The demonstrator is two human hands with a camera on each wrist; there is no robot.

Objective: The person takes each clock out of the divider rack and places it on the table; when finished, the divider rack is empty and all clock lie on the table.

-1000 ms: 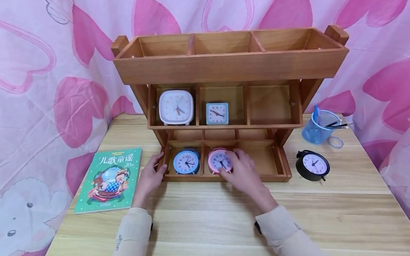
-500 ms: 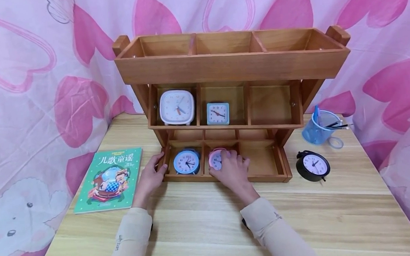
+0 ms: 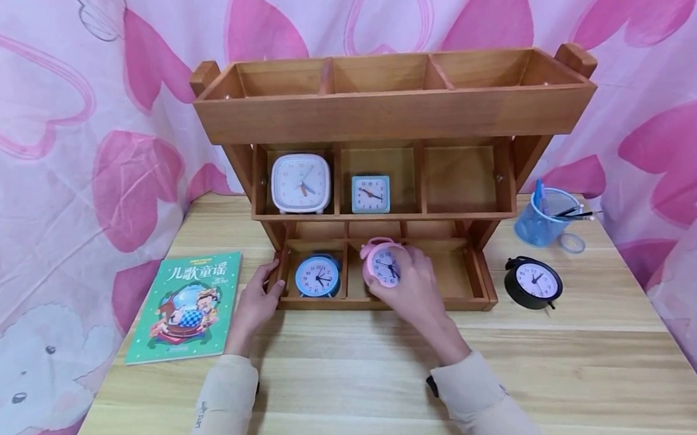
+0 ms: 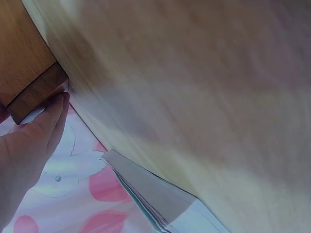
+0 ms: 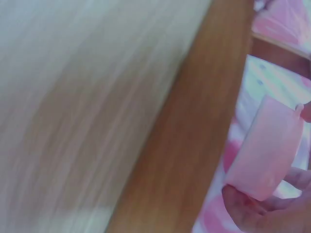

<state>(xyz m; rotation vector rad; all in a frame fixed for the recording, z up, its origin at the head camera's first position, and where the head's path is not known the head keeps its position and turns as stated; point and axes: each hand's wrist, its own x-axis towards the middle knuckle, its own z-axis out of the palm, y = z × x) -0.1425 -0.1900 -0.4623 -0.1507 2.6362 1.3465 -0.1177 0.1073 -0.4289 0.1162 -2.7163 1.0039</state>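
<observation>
Green book (image 3: pixel 183 307), flat on table (image 3: pixel 347 384); blue cup (image 3: pixel 533 227) of pens (image 3: pixel 540 196); pale ring (image 3: pixel 573 252) just beside; pink heart-printed curtain (image 3: pixel 163 22) behind.

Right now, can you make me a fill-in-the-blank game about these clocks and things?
1. The right hand holds a ____ clock.
2. The bottom-left clock is ____.
3. In the head view, the black clock is to the ____ of the rack.
4. The book has a ____ cover.

Missing words: pink, blue, right, green.
</observation>
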